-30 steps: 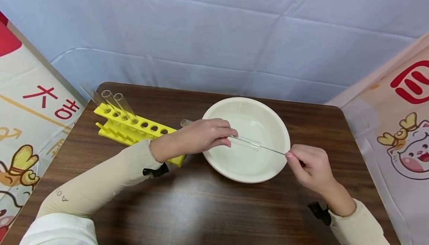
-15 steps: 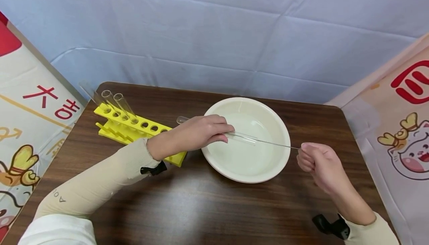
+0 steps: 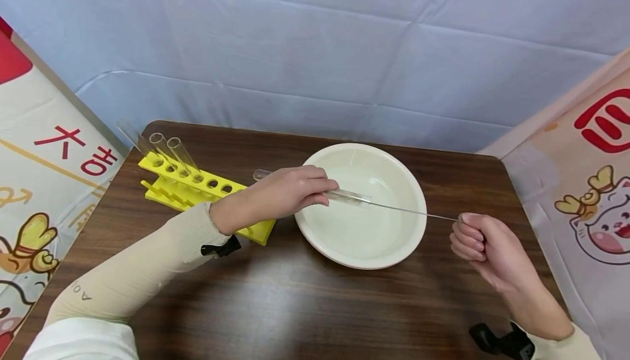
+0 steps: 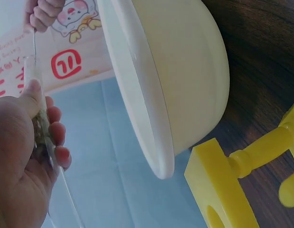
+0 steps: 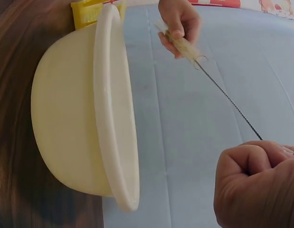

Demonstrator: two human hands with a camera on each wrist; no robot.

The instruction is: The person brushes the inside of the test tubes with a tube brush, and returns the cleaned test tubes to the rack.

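Note:
Over the left side of the white basin (image 3: 361, 262), my left hand (image 3: 287, 191) grips a clear glass test tube (image 3: 351, 196), its mouth pointing right. The tube's rounded end shows behind the hand. My right hand (image 3: 487, 248), right of the basin, holds the twisted wire handle (image 3: 413, 210) of a test tube brush. In the right wrist view the brush's pale bristles (image 5: 184, 48) sit inside the tube close to its mouth. The left wrist view shows my left thumb and fingers curled round the tube, with bristles visible through the glass.
A yellow test tube rack (image 3: 258, 231) stands left of the basin, partly behind my left forearm. Several clear test tubes (image 3: 179, 152) lean in its far-left holes. The brown wooden table (image 3: 315, 311) meets a pale cloth backdrop (image 3: 315, 64) behind.
My right hand has moved right and slightly down with the brush handle, drawing more wire out of the tube. My left hand and the tube have shifted slightly left.

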